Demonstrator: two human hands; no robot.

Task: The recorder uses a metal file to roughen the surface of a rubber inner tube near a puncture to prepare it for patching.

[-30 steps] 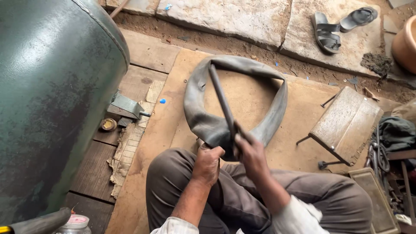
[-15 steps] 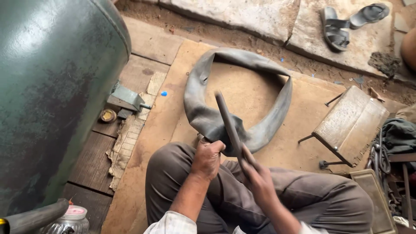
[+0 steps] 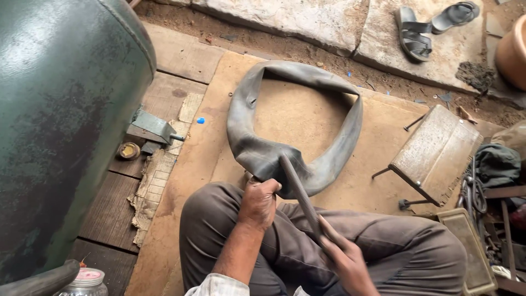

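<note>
Rod point(image 3: 298, 192) lowered onto tube point(image 3: 274, 153) | hands: 2 | sandals point(image 3: 416, 35): 2

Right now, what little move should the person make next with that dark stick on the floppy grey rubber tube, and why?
Probably drag the dark flat bar back along the grey rubber inner tube. The right hand grips the bar's lower end, its tip rests on the tube, and the left hand pins the tube there.

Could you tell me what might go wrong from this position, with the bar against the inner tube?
The right hand presses a dark bar into the folded inner tube beside the left hand; a slip could strike those fingers. The bar's tip bears on thin rubber, so it might pinch or puncture it. The bar also runs just over the person's knee, which a slip could hit.
</note>
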